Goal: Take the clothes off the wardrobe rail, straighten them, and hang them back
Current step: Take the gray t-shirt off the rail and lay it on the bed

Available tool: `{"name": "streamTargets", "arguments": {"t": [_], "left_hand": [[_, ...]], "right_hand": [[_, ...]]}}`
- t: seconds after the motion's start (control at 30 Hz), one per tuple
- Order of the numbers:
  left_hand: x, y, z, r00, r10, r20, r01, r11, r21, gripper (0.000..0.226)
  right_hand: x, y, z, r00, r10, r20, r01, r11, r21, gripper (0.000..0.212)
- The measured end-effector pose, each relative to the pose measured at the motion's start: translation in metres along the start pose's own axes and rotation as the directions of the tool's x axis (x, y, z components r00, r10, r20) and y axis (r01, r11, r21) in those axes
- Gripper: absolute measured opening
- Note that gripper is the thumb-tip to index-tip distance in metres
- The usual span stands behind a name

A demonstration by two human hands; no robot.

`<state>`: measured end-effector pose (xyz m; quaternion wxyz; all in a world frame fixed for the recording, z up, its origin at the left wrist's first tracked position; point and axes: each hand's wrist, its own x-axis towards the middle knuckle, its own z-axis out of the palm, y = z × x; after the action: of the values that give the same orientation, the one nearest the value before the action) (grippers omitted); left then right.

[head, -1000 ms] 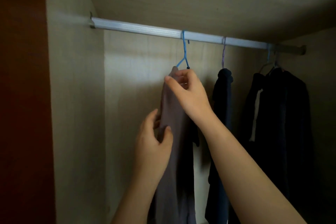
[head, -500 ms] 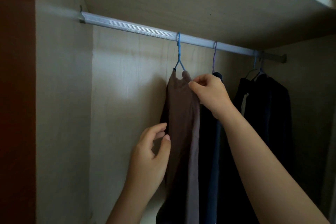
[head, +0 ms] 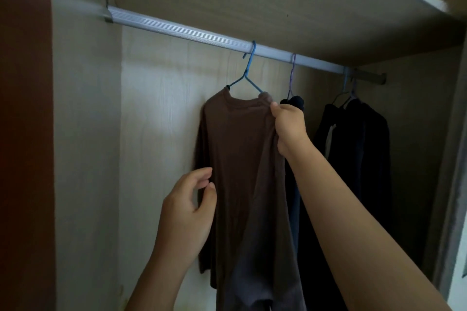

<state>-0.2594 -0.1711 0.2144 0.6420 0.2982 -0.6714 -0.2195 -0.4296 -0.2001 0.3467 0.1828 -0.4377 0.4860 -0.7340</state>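
A brown long-sleeved shirt [head: 240, 149] hangs on a blue wire hanger [head: 246, 76] hooked over the silver wardrobe rail [head: 177, 30]. Its front is turned toward me. My right hand [head: 288, 126] pinches the shirt's right shoulder just below the collar. My left hand [head: 189, 209] is beside the shirt's left sleeve, fingers loosely curled, fingertips near the cloth; whether they touch it I cannot tell.
A dark navy garment [head: 294, 103] hangs on a purple hanger [head: 292, 70] right behind my right hand. Several dark clothes [head: 358, 149] hang at the rail's right end. The wardrobe's side wall [head: 83, 134] is at the left, a shelf above.
The brown shirt has swung from edge-on to front-facing. My right hand slid from the collar to the right shoulder. My left hand let go of the sleeve.
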Motion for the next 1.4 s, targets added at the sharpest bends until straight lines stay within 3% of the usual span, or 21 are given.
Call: {"name": "streamTargets", "arguments": {"t": [0.23, 0.4, 0.5, 0.7, 0.87, 0.97, 1.1, 1.13, 1.2, 1.23, 1.3, 1.4], "left_hand": [[-0.002, 0.002, -0.003, 1.0, 0.008, 0.0, -0.008, 0.999, -0.05, 0.027], [-0.007, -0.004, -0.006, 1.0, -0.003, -0.011, 0.002, 0.999, -0.048, 0.028], [-0.012, -0.005, -0.004, 1.0, 0.0, -0.012, 0.0, 0.999, -0.048, 0.022], [-0.029, 0.0, 0.009, 0.994, 0.1, 0.052, -0.1, 0.995, -0.01, 0.044], [-0.038, -0.003, 0.018, 0.976, 0.202, 0.081, -0.199, 0.979, -0.049, 0.046], [-0.05, 0.001, 0.029, 0.966, 0.15, 0.211, -0.128, 0.985, -0.114, 0.038], [-0.082, 0.011, 0.048, 0.895, 0.157, 0.417, -0.077, 0.977, -0.201, 0.039], [-0.089, 0.013, 0.052, 0.88, 0.176, 0.442, -0.086, 0.972, -0.218, 0.038], [-0.101, 0.016, 0.055, 0.855, 0.197, 0.48, -0.091, 0.968, -0.235, 0.038], [-0.106, 0.017, 0.057, 0.843, 0.201, 0.498, -0.091, 0.968, -0.236, 0.038], [-0.112, 0.015, 0.061, 0.82, 0.215, 0.53, -0.113, 0.969, -0.219, 0.04], [-0.119, 0.01, 0.068, 0.777, 0.234, 0.585, -0.158, 0.971, -0.178, 0.044]], "right_hand": [[0.0, -0.013, -0.002, 0.987, -0.157, -0.018, 0.158, 0.986, 0.059, 0.028], [-0.026, 0.003, -0.03, 0.98, -0.195, 0.03, 0.19, 0.975, 0.111, 0.024], [-0.052, 0.017, -0.055, 0.988, -0.145, 0.061, 0.133, 0.977, 0.167, 0.026], [-0.116, 0.053, -0.113, 0.997, 0.025, 0.071, -0.035, 0.989, 0.145, 0.025], [-0.193, 0.075, -0.167, 0.99, 0.122, -0.073, -0.12, 0.992, 0.032, 0.026], [-0.244, 0.071, -0.195, 0.974, 0.145, -0.175, -0.148, 0.989, -0.004, 0.021], [-0.304, 0.056, -0.225, 0.942, 0.14, -0.305, -0.177, 0.979, -0.097, 0.068], [-0.317, 0.051, -0.231, 0.936, 0.13, -0.327, -0.176, 0.977, -0.117, 0.062], [-0.34, 0.035, -0.238, 0.925, 0.118, -0.36, -0.173, 0.977, -0.125, 0.025], [-0.35, 0.026, -0.239, 0.915, 0.108, -0.388, -0.171, 0.976, -0.131, 0.022], [-0.369, 0.014, -0.25, 0.889, 0.11, -0.445, -0.2, 0.967, -0.16, 0.045], [-0.393, -0.003, -0.262, 0.879, 0.1, -0.467, -0.221, 0.952, -0.212, 0.052]]}}
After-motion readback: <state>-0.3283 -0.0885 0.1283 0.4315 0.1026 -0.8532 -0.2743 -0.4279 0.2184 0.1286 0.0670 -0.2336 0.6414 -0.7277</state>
